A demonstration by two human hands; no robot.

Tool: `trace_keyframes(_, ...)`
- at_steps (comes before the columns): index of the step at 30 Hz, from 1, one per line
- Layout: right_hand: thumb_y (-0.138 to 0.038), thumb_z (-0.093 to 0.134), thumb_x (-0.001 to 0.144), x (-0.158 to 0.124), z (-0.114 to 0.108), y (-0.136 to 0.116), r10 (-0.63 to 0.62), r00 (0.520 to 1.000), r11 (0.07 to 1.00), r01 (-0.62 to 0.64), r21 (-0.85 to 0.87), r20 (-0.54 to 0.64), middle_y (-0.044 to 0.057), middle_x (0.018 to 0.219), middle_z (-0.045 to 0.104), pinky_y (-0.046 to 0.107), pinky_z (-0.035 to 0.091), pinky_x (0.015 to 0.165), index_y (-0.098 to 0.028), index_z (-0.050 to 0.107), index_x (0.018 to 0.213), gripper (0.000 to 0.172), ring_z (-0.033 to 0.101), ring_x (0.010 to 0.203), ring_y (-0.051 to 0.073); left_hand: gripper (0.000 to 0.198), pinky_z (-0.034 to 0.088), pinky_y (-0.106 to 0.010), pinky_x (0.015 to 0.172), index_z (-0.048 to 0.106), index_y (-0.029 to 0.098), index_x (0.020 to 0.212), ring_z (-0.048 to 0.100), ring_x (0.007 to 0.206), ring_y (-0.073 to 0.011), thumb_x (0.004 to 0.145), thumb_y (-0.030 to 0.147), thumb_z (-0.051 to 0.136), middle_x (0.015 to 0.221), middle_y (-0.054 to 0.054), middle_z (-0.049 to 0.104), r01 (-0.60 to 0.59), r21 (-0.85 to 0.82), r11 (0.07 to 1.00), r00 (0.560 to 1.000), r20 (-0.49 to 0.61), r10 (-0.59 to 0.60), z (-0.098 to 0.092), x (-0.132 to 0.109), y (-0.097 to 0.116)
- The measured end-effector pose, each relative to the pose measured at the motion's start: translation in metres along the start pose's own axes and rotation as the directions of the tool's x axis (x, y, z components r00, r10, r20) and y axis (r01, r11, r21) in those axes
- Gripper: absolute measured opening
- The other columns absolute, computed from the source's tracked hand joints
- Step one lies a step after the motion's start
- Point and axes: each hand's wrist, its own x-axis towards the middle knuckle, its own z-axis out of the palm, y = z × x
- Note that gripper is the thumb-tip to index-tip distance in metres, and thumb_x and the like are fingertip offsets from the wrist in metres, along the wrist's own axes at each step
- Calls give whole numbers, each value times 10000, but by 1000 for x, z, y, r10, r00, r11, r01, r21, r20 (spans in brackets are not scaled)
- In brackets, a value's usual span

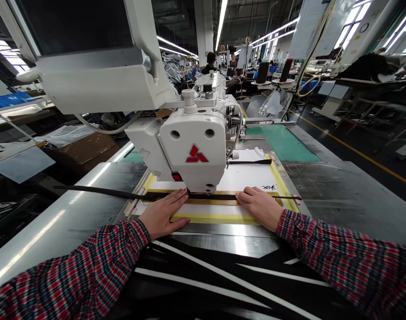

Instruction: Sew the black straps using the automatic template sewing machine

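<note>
A long black fabric strip [216, 197] runs left to right under the head of a white sewing machine [192, 146]. It lies along a tan-edged slot in a white template [203, 209] bordered with yellow tape. My left hand [164, 212] rests flat over the strip, left of the needle area, fingers stretched and thumb apart. To the right, my right hand [259, 206] has its fingers bent and closed on the strip. The strip's left tail reaches beyond the template onto the metal table. The machine head hides part of the template, and the needle is hard to make out.
Black material with white strips [203, 275] lies at the near edge, below my forearms. A monitor [79, 26] overhangs the upper left. Another dark strip [251, 162] lies farther back on the template. Dark thread cones [263, 73] stand behind; a person [209, 64] is in the distance.
</note>
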Motion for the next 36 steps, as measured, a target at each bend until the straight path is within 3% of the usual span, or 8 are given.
trace_keyframes(8,-112,491,884,18,-6,-12,-9,1000,1000,9,-16,14,97,956,533,344,387,704,-109,612,902,122,427,829,220,571,266,-349,1081,297,156,1381,252,1315,-202,905,457,394,1437,-63,256,2,-36,999,999,39,-1,-8,-12,-16)
trace_keyframes(19,-116,467,898,45,-7,-25,-17,1000,999,18,29,-9,81,903,538,328,377,688,-97,604,926,141,423,825,204,512,302,-355,1063,373,180,1347,305,1292,-200,919,457,334,1416,-37,306,59,-3,998,997,39,-59,-12,-27,-36)
trace_keyframes(26,-64,444,882,55,-7,-25,9,999,993,-4,118,-46,82,895,564,315,414,691,-99,620,967,198,464,849,209,516,323,-359,1049,430,129,1304,324,1283,-206,928,457,300,1400,-79,330,74,103,992,995,52,-79,-13,-30,-42)
trace_keyframes(30,-37,494,833,46,-10,0,130,991,904,-123,409,10,37,875,619,249,435,686,-181,674,954,261,538,833,171,490,402,-418,985,507,71,1225,407,1224,-273,903,401,339,1328,-155,424,131,136,982,990,29,-136,-17,-27,-21)
trace_keyframes(34,-69,532,819,30,-16,29,267,955,762,-291,578,128,33,884,661,223,453,730,-177,699,941,233,594,794,161,414,407,-366,995,458,118,1266,437,1207,-222,896,277,363,1336,-115,429,38,-64,997,999,10,-37,-20,-14,34)
trace_keyframes(36,-86,540,821,25,-18,35,302,943,761,-327,560,140,45,882,664,224,453,722,-167,703,940,217,598,799,173,425,370,-344,1028,410,116,1296,411,1227,-195,892,243,369,1339,-109,428,-22,-161,987,1000,-9,21,-17,3,64)
